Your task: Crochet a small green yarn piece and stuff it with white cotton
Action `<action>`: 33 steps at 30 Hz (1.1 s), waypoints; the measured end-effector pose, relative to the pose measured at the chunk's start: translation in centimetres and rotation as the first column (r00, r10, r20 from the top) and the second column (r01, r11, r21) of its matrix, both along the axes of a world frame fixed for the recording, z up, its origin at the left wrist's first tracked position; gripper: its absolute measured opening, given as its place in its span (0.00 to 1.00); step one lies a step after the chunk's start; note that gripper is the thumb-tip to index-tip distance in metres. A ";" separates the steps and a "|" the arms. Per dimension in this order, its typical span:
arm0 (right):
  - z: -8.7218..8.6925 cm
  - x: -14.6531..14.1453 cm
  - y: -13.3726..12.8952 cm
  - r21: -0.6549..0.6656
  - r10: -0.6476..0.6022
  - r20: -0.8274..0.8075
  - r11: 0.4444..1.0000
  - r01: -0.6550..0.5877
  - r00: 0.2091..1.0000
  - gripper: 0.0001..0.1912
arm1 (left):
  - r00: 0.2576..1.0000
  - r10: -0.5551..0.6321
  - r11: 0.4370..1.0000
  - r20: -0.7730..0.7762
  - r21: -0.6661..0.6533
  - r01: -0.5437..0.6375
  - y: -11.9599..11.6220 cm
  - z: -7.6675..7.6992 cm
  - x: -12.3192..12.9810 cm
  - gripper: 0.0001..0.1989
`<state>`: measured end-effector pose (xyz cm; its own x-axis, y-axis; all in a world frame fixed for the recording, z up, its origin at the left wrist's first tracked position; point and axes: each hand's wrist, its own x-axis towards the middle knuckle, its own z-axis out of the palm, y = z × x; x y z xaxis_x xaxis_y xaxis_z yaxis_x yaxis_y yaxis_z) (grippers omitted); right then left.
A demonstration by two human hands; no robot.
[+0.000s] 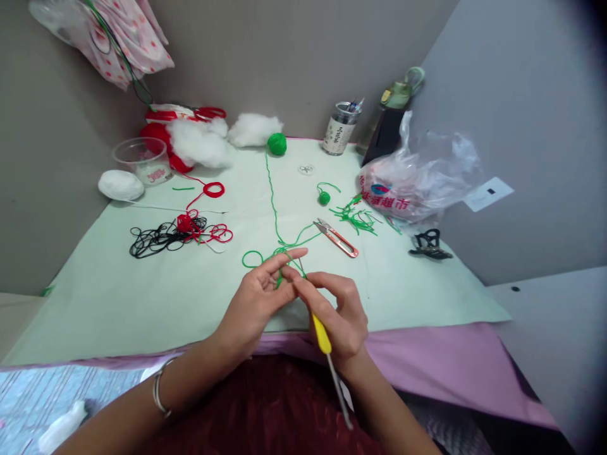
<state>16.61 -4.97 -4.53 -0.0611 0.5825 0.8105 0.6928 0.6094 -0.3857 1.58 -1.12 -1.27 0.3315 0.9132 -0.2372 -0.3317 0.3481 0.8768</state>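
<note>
In my right hand (339,313) is a crochet hook (322,333) with a yellow grip, its metal tip angled up between the two hands. My left hand (260,297) pinches green yarn (279,276), with strands looped over its fingers and its index finger stretched out. Fingertips of both hands meet at the hook's tip, where the small stitches are mostly hidden. From there the strand runs up the table to a green yarn ball (277,144). A green yarn ring (252,259) lies just left of my fingers, and orange thread snips (336,238) rest just beyond my right hand.
Green scraps (358,218) and a small green ball (324,198) lie right of centre. At left are tangled black cord (159,239), a red ring (214,189), a white yarn ball (121,185) and a plastic tub (156,170). A plastic bag (417,177) and black hair clip (430,245) sit right.
</note>
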 end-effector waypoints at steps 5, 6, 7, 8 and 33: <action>1.4 0.2 0.4 -0.152 0.063 -0.537 0.974 -0.169 0.841 0.12 | 0.966 -0.052 0.982 0.253 -0.161 0.095 0.6 0.1 -0.5 0.19; 1.7 0.2 0.5 -0.168 0.067 -0.593 0.964 -0.205 0.802 0.12 | 0.968 -0.055 0.985 0.244 -0.144 0.092 0.6 0.1 -0.5 0.19; 1.8 0.2 0.6 -0.177 0.078 -0.617 0.956 -0.235 0.783 0.11 | 0.973 -0.062 0.988 0.223 -0.125 0.092 0.5 0.1 -0.5 0.19; 1.9 0.2 0.7 -0.189 0.090 -0.616 0.948 -0.257 0.783 0.11 | 0.978 -0.066 0.991 0.196 -0.105 0.088 0.4 0.2 -0.4 0.19; 1.3 0.7 1.3 -0.242 0.078 -0.823 0.849 -0.470 0.563 0.10 | 0.999 -0.022 0.997 -0.040 0.069 0.024 0.1 0.3 -0.3 0.14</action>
